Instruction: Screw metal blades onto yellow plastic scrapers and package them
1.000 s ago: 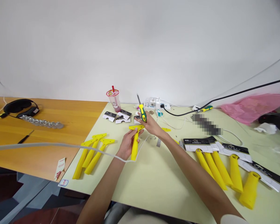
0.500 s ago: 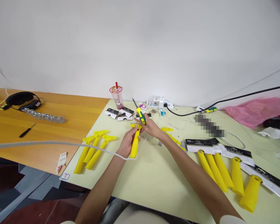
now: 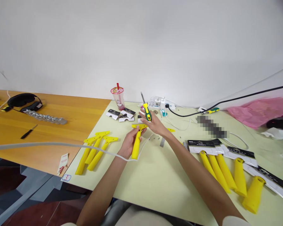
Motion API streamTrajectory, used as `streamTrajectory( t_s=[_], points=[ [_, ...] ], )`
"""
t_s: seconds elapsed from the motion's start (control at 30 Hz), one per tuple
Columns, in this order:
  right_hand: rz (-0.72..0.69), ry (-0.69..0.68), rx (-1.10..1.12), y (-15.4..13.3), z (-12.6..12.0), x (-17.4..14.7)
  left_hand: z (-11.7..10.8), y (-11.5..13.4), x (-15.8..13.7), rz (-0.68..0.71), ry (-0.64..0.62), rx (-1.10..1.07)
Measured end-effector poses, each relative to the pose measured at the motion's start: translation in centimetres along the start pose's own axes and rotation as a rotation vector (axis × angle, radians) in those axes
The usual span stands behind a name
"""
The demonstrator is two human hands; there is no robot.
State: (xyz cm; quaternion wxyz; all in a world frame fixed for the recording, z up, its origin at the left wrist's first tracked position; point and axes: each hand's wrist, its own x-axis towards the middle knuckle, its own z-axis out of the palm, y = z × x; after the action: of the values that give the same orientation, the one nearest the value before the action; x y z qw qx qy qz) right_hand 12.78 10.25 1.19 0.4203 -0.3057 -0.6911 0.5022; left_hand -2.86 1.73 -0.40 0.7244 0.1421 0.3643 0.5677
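My left hand (image 3: 129, 142) is closed around the handle of a yellow scraper (image 3: 136, 147), its wide head facing away from me. Just above that head, my right hand (image 3: 157, 124) holds a screwdriver (image 3: 147, 112) with a yellow and green handle. The screwdriver's shaft points up and away, apart from the scraper. Beyond my right wrist lie small metal bits (image 3: 157, 137) and a flat grey blade (image 3: 162, 142). Left of my left hand, several yellow scrapers (image 3: 100, 153) lie side by side on the pale tabletop (image 3: 155, 188).
Yellow handles (image 3: 240, 179) and black-and-white cards (image 3: 201, 146) lie at the right. A drink cup (image 3: 119, 99) stands by the wall, near a power strip (image 3: 155, 103). A white cable (image 3: 61, 144) crosses before my left forearm. A wooden table (image 3: 85, 110) adjoins at the left.
My right hand has lifted the screwdriver up and slightly right, away from the scraper head. More of the metal bits and blade shows. My left hand and the scraper have hardly moved.
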Motion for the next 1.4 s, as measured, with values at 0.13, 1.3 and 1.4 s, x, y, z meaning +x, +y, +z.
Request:
streamTrajectory(
  t_s=[0.13, 1.3, 1.4],
  points=[
    [-0.012, 0.107, 0.053, -2.9, -2.4, 0.1, 0.5, 0.2, -0.6, -0.008, 0.027, 0.023],
    [0.157, -0.507, -1.036, 6.7, -0.1, 14.5, -1.5, 4.3, -0.1, 0.350, 0.360, -0.142],
    [0.139, -0.521, -1.045, 6.9, -0.1, 14.8, -1.7, 4.1, 0.1, 0.340, 0.346, -0.143]
  ],
)
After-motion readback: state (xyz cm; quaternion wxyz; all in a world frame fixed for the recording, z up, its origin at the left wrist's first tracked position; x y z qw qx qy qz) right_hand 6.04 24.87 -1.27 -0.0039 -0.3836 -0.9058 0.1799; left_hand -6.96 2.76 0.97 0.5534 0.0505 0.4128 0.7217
